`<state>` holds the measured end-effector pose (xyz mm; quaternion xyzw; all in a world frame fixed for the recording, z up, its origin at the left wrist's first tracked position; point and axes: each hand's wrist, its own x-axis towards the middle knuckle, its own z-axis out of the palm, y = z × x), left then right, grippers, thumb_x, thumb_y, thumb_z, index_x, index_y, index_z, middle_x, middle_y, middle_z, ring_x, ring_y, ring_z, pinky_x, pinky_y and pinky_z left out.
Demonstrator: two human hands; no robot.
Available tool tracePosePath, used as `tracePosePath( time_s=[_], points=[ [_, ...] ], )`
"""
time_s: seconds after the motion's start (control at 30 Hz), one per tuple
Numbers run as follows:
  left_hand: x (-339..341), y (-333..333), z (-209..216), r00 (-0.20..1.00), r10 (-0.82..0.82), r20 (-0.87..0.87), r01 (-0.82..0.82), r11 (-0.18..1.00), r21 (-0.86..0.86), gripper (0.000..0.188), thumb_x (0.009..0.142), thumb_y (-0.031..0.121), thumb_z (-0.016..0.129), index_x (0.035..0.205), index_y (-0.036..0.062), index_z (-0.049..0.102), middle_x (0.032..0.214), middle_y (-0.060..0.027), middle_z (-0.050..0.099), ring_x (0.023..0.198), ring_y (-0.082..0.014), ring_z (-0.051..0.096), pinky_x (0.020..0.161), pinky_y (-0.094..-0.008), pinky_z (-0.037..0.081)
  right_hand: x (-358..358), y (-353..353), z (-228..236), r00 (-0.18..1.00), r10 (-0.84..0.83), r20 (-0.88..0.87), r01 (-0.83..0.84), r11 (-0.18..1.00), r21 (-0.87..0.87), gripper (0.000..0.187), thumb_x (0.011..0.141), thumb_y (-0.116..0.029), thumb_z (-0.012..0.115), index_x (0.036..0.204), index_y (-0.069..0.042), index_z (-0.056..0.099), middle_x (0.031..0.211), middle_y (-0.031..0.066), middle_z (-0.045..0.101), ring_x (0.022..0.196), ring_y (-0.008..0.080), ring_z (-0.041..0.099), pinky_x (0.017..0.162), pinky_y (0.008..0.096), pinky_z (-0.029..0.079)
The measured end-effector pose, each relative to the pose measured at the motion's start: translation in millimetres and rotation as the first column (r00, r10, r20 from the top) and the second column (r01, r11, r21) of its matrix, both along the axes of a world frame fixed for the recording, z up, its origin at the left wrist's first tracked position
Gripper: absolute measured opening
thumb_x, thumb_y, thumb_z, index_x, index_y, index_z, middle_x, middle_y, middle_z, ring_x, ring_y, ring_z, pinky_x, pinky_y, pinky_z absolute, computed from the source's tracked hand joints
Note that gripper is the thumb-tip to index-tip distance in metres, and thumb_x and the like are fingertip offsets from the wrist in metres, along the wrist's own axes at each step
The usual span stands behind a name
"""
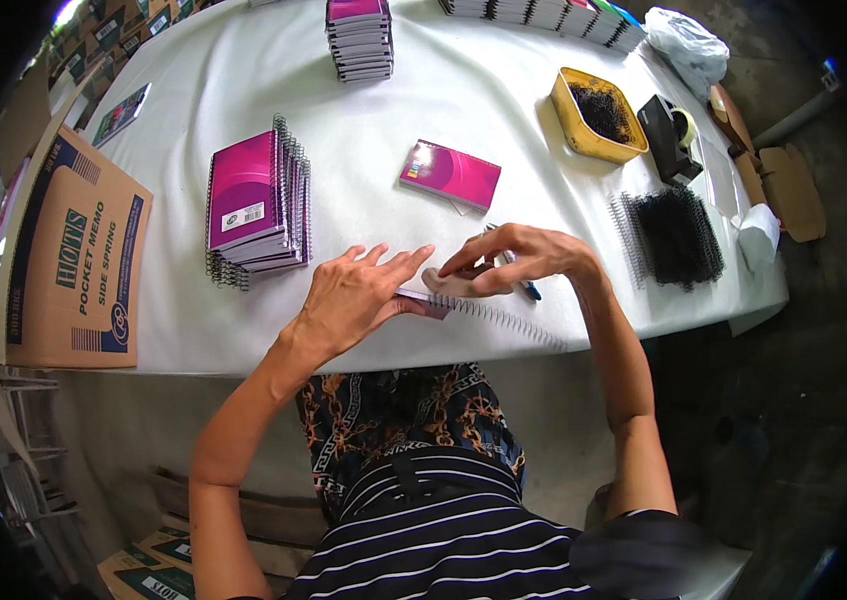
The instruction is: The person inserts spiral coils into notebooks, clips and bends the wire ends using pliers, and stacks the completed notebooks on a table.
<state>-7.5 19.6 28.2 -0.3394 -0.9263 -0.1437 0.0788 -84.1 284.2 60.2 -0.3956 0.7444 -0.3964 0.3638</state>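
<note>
At table edge [214, 350] | left grip [349, 293] pinching notepad [434, 309] | right grip [529, 254]: cannot tell | coil [504, 318], pen [532, 291], notebook stack [244, 190] around

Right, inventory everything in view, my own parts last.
Spiral memo books: two stacks, magenta, left and top centre
Loose memo book: one, magenta, centre
Held book: one, pale edges, front centre
Binding coil: one, grey, held book's right
Pen: one, blue, above coil
Tub: one, yellow, upper right, black coils inside
Tape dispenser: one, black, beside tub
Coil pile: one, black, right
Book row: one, mixed, top edge
Plastic bag: one, white, top right
Cartons: several, brown, left
Tablecloth: one, white, underneath
Shirt: one, striped, bottom
Left fingers: one set, on held book
Right fingers: one set, by coil
</note>
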Motion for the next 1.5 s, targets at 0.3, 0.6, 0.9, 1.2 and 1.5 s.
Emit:
tracePosePath(
  time_s=[0.3,0.6,0.9,1.2,1.5],
  points=[
    [-9,3,4,0.998,0.056,-0.002,-0.056,0.998,-0.009,0.079,0.077,0.039,0.073,0.146,0.0208,0.041,0.119,-0.0138,0.065,0.108,-0.0335,0.063,0.086,-0.0417,0.054,-7,16,-20,0.976,0.022,0.218,0.077,0.898,-0.434,0.064,0.080,-0.055,0.065,0.123,-0.007,0.066,0.115,0.0152,0.068,0.105,0.0277,0.065,0.093,0.0405,0.049],
    [-13,-3,7,0.977,0.196,0.082,-0.190,0.979,-0.078,0.082,0.073,0.032,0.079,0.146,0.0267,0.040,0.130,-0.0027,0.061,0.120,-0.0317,0.057,0.084,-0.0412,0.057,-9,-9,-17,0.990,-0.141,0.002,0.140,0.986,-0.093,0.076,0.074,-0.059,0.063,0.119,0.001,0.067,0.112,0.0175,0.067,0.100,0.0284,0.065,0.093,0.0414,0.047],
    [-9,0,-4,0.959,0.217,0.181,-0.278,0.841,0.464,0.104,0.064,0.022,0.085,0.152,0.0261,0.029,0.151,-0.0018,0.040,0.133,-0.0325,0.046,0.088,-0.0390,0.058,-14,-18,-12,0.990,-0.140,0.015,0.141,0.986,-0.092,0.070,0.079,-0.057,0.061,0.124,-0.004,0.065,0.114,0.0147,0.067,0.105,0.0258,0.061,0.095,0.0392,0.044],
    [-9,-12,-42,0.831,-0.022,0.556,-0.459,0.536,0.708,0.102,0.069,0.011,0.084,0.153,0.0128,0.026,0.135,-0.0119,0.058,0.127,-0.0208,0.053,0.090,-0.0255,0.050,-16,-20,-16,0.988,0.009,0.156,0.058,0.906,-0.420,0.069,0.084,-0.057,0.057,0.126,-0.002,0.063,0.119,0.0165,0.065,0.106,0.0274,0.062,0.097,0.0389,0.043],
    [-4,-4,-63,0.925,-0.045,0.378,-0.318,0.458,0.830,0.105,0.069,0.024,0.082,0.154,0.0205,0.022,0.135,-0.0102,0.059,0.098,-0.0079,0.062,0.081,-0.0293,0.052,-7,-37,-9,0.993,-0.095,0.074,0.102,0.989,-0.102,0.075,0.079,-0.060,0.059,0.125,0.000,0.064,0.119,0.0177,0.065,0.112,0.0269,0.059,0.102,0.0387,0.039]
  ],
)
